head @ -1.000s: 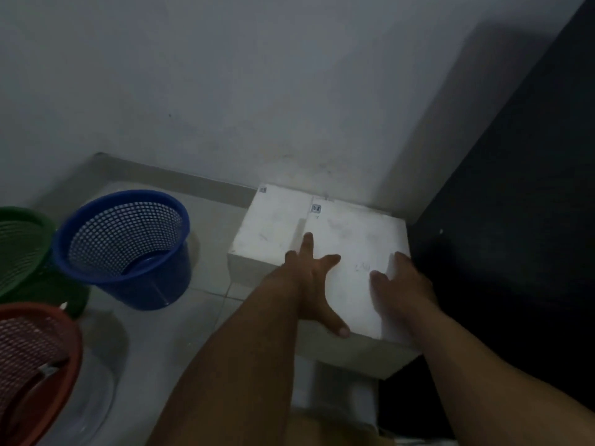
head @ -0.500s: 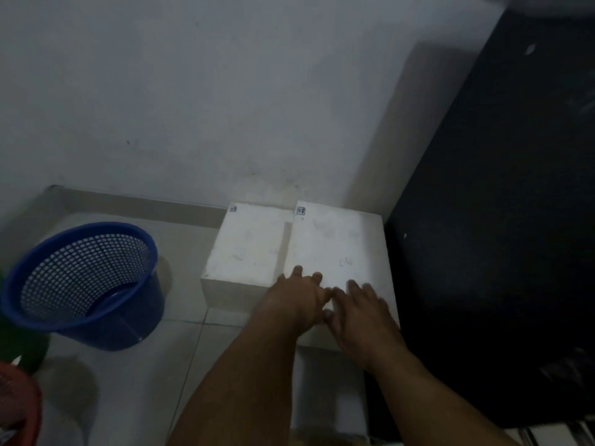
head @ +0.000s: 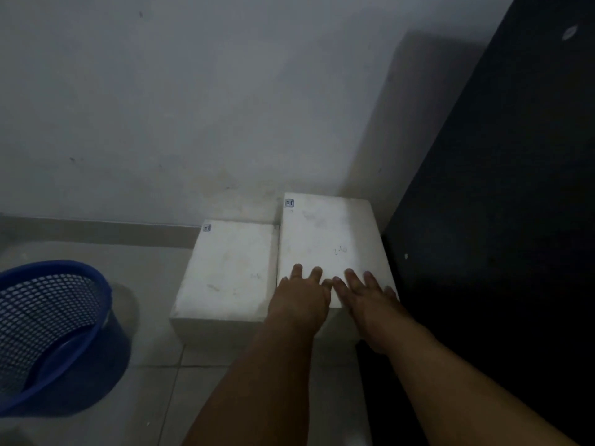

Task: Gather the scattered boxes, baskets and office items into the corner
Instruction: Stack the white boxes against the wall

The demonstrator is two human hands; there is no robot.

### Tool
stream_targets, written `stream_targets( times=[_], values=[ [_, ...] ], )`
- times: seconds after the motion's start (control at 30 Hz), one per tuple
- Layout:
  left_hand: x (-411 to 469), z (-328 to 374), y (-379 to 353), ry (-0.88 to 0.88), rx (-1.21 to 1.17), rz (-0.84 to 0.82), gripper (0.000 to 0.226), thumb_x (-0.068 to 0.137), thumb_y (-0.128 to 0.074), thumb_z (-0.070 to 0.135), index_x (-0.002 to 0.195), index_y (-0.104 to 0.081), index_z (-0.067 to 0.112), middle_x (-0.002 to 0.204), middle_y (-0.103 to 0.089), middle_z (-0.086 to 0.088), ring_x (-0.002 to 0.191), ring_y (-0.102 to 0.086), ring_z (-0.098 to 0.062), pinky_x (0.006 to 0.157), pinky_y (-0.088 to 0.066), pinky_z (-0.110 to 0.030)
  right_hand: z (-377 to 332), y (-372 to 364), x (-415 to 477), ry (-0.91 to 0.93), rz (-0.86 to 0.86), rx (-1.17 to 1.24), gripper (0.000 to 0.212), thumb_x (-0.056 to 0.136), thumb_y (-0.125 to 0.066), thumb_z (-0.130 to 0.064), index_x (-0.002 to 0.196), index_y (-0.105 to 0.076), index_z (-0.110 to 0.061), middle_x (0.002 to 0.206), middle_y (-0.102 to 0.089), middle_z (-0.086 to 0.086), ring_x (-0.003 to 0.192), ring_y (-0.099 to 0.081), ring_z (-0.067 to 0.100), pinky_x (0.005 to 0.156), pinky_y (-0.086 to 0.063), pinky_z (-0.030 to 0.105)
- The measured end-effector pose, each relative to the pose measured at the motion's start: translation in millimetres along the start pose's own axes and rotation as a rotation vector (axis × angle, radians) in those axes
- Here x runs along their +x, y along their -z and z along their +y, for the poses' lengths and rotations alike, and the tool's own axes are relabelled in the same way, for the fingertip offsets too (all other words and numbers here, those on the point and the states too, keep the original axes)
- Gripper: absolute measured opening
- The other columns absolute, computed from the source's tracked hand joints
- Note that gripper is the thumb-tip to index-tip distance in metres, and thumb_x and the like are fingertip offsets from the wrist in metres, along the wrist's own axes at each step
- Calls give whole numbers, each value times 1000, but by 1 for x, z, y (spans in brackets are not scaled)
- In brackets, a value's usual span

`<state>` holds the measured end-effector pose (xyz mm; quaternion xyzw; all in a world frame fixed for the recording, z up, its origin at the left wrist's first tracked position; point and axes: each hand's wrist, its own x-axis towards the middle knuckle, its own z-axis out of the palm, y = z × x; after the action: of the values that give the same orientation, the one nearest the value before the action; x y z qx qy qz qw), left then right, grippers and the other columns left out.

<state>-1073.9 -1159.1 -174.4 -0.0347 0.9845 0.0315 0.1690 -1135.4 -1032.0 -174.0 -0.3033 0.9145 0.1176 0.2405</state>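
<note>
Down in the corner, both hands lie flat with fingers spread, gripping nothing. The left hand (head: pixel 301 299) and the right hand (head: pixel 367 299) press side by side, fingertips nearly touching, on the near end of the taller white box (head: pixel 328 239). That box runs away from the hands, its long axis pointing from the person toward the wall (head: pixel 209 107), with its far end close against the wall and its right side just beside a black cabinet (head: pixel 502 220). A small sticker (head: pixel 289 203) sits at its far left top corner.

Touching its left side stands a lower white box (head: pixel 230 272), lying the same way, long axis toward the wall, with its own small sticker (head: pixel 207 227) at the far left corner. Its top sits below the top of the box under the hands, and its near end reaches about as far toward the person.

Farther left, well apart from the boxes, a blue mesh basket (head: pixel 48 333) stands on the tiled floor (head: pixel 154 397), cut off by the picture's left edge. Only bare floor lies between it and the boxes.
</note>
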Motion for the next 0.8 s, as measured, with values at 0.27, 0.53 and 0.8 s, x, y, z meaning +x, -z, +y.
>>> stream_targets(
  times=[0.27, 0.53, 0.8],
  values=[
    [18, -10, -21, -20, 31, -41, 70, 100, -47, 20, 154, -4, 23, 162, 5, -6, 147, 4, -38, 116, -17, -57, 5, -6, 18, 28, -89, -60, 104, 88, -61, -2, 152, 14, -34, 158, 28, -2, 146, 23, 29, 117, -3, 58],
    [4, -31, -48, 14, 61, 266, 63, 103, -26, 44, 153, 6, 23, 160, 7, -17, 144, -1, -49, 108, -5, -73, 20, -24, 7, 10, 193, -79, 99, 90, -60, -8, 151, 12, -36, 161, 17, -3, 149, 10, 31, 119, -11, 54],
    [2, -33, -28, 82, -163, 515, 46, 100, -36, 48, 133, -40, 17, 151, -31, -16, 99, -61, -31, 69, -52, -36, 21, -9, -4, -26, 421, -52, 67, 98, -47, -24, 153, -9, -32, 160, -13, 4, 145, -17, 32, 113, -28, 39]
  ],
)
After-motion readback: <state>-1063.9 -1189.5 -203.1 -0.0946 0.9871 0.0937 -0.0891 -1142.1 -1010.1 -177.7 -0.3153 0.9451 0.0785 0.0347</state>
